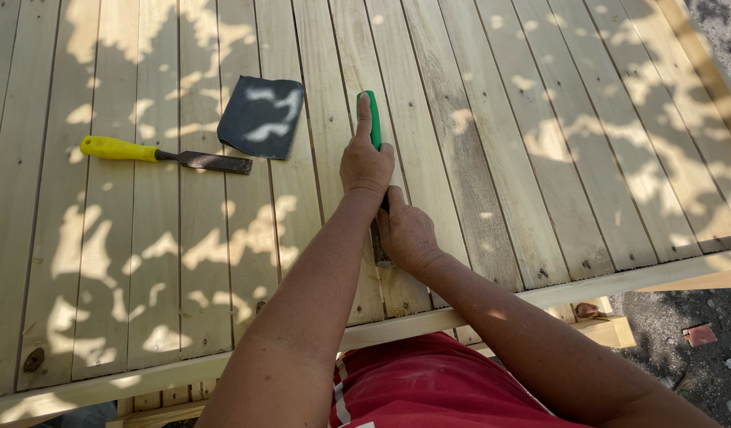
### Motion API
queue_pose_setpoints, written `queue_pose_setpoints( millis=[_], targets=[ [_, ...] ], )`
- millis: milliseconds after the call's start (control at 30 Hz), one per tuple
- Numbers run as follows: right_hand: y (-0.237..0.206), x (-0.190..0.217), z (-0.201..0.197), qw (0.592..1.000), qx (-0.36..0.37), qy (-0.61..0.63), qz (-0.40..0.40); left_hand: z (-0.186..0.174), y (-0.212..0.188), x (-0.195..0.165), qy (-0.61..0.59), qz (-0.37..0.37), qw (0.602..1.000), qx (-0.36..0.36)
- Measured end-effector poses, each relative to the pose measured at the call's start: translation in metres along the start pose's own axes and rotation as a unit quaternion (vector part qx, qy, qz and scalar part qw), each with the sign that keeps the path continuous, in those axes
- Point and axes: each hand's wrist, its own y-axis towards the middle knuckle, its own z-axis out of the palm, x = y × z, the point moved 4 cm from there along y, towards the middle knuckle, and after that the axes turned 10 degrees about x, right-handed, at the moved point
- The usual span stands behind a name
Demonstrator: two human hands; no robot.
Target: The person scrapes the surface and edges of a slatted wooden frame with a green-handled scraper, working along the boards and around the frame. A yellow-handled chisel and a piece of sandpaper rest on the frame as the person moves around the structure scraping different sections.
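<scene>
The left hand [365,162] is clenched around the green plastic handle of a scraper-like tool [373,119], w/ the thumb lying along the top of the handle, and the right hand [405,234] grips the same tool lower, near its dark metal blade, which is mostly hidden under the fingers. The tool lies along a gap btw. two boards of the pale wooden plank desk [500,143], near its front edge. In my judgement the risk is a slip: the right hand's fingers are very close to the blade, so if the tool jumps out of the groove it can cut them, or gouge the soft wood. The planks look rough, w/ knots and screw heads. Well apart to the left lie a yellow-handled chisel w/ a flat rusty blade [163,154] and a dark, slightly curled sheet of sandpaper [261,116], both untouched.
</scene>
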Motion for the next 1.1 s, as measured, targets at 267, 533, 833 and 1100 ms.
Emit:
queue_pose_setpoints(
  millis=[267,533,833,1100],
  targets=[
    [-0.012,-0.004,0.001,0.999,-0.006,0.03,0.01,0.017,-0.005,-0.006,-0.023,0.032,0.999,0.029],
    [-0.012,-0.006,0.002,0.999,0.008,0.032,0.016,0.021,-0.008,-0.002,-0.035,0.032,0.998,0.031],
    [-0.021,-0.006,0.002,0.998,0.005,0.059,0.013,0.021,-0.017,-0.013,-0.094,0.084,0.991,0.052],
    [-0.029,-0.002,0.003,0.997,0.023,0.06,0.035,0.019,-0.02,-0.016,-0.07,0.07,0.994,0.042]
  ],
)
